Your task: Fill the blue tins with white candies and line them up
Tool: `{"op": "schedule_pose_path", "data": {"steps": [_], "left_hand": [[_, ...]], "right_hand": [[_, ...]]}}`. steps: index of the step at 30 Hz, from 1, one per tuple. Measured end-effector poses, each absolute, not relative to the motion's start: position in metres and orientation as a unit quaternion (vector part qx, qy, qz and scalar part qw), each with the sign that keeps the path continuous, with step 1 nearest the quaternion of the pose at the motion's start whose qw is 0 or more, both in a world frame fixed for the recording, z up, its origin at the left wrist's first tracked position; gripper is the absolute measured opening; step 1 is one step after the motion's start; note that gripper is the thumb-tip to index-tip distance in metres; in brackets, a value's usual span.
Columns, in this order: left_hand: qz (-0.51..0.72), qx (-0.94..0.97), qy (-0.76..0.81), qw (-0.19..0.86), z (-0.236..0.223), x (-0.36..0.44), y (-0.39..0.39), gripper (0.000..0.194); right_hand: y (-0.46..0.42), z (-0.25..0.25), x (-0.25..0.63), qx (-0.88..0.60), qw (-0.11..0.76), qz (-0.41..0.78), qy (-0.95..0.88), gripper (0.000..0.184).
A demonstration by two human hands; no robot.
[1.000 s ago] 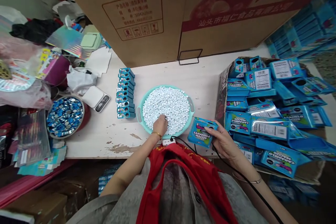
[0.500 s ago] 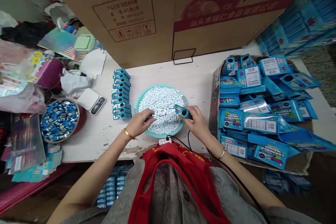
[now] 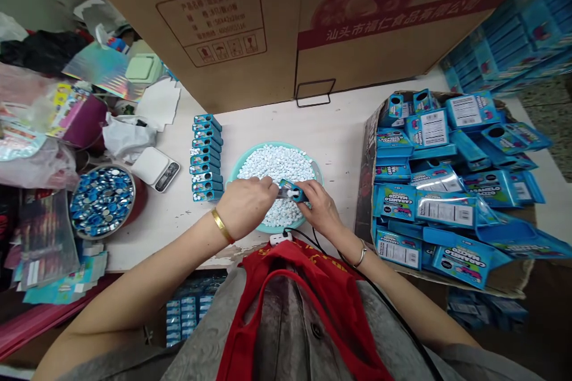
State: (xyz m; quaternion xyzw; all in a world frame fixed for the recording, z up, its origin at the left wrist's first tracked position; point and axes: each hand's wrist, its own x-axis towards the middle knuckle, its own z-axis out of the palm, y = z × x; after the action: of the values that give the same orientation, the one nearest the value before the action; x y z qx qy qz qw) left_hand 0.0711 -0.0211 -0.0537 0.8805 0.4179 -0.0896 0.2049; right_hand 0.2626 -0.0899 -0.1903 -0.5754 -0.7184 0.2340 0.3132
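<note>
A round turquoise basin (image 3: 317,172) full of small white candies (image 3: 281,162) is in front of me. Over it, my right hand (image 3: 320,207) pinches a small blue candy box (image 3: 288,184) with a round hole in its end. My left hand (image 3: 249,205) is closed on a small spoon (image 3: 281,193), mostly covered by the fingers, with white candies at its tip by the box's hole. Left of the basin stands a row of similar blue boxes (image 3: 206,159), several showing white candies at their holes.
To the right, a cut-down carton (image 3: 367,152) is heaped with blue boxes (image 3: 426,131). A large cardboard box (image 3: 232,86) blocks the back. At left are a white scale (image 3: 152,166) and a pot of blue and silver pieces (image 3: 102,202). A black cable (image 3: 379,286) crosses my right forearm.
My left hand has risen from the candies and moved right, bringing the spoon to the box's hole. My right hand has shifted slightly left with the box, closing the gap between the hands.
</note>
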Motion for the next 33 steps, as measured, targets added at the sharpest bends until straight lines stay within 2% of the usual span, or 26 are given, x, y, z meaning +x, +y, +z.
{"op": "schedule_pose_path", "data": {"steps": [4, 9, 14, 18, 22, 25, 30, 33], "left_hand": [[-0.082, 0.875, 0.447, 0.167, -0.073, 0.043, -0.018, 0.017], [-0.164, 0.821, 0.527, 0.146, -0.154, -0.003, -0.008, 0.014], [-0.128, 0.795, 0.548, 0.225, -0.234, 0.027, -0.016, 0.018], [-0.098, 0.795, 0.544, 0.249, -0.258, 0.060, -0.019, 0.025], [-0.076, 0.793, 0.536, 0.277, -0.256, 0.049, -0.020, 0.027], [-0.049, 0.796, 0.521, 0.303, -0.238, 0.029, -0.022, 0.027], [0.025, 0.832, 0.455, 0.317, -0.180, 0.011, -0.021, 0.025], [0.021, 0.865, 0.404, 0.296, -0.139, 0.015, -0.015, 0.025]], "right_hand": [[-0.090, -0.189, 0.267, -0.590, 0.322, 0.244, -0.700, 0.046], [-0.091, -0.185, 0.283, -0.608, 0.362, 0.249, -0.661, 0.035], [-0.094, -0.180, 0.298, -0.631, 0.375, 0.233, -0.638, 0.029], [-0.096, -0.180, 0.299, -0.640, 0.385, 0.220, -0.627, 0.030], [-0.097, -0.182, 0.298, -0.646, 0.379, 0.225, -0.624, 0.030], [-0.097, -0.183, 0.299, -0.648, 0.370, 0.227, -0.626, 0.029], [-0.095, -0.186, 0.297, -0.640, 0.333, 0.221, -0.656, 0.031], [-0.091, -0.188, 0.289, -0.626, 0.316, 0.212, -0.681, 0.035]]}}
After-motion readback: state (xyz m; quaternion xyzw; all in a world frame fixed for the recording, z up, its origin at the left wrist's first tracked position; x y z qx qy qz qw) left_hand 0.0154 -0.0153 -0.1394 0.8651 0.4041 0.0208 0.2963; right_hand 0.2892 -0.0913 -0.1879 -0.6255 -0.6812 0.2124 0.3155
